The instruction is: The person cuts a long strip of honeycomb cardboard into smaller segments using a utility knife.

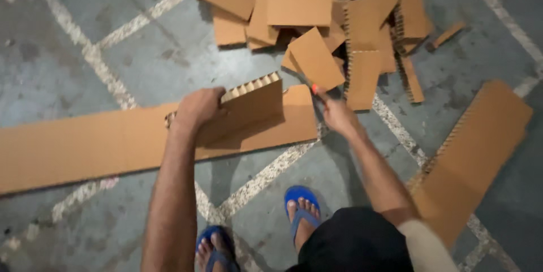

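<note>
My left hand [198, 108] grips the left end of a thick piece of honeycomb cardboard [251, 105], tilted up off a long flat cardboard strip [85, 145] that lies across the floor. My right hand [336, 113] is at the right end of the strip, closed on a small tool with an orange tip [314, 87]; most of the tool is hidden by the hand. The lifted piece shows its corrugated edge along the top.
A heap of cut cardboard pieces [317, 17] lies ahead at the top. Another long cardboard board [475, 153] lies at the right. My feet in blue sandals [301, 204] stand on the grey concrete floor [56, 40] with pale painted lines.
</note>
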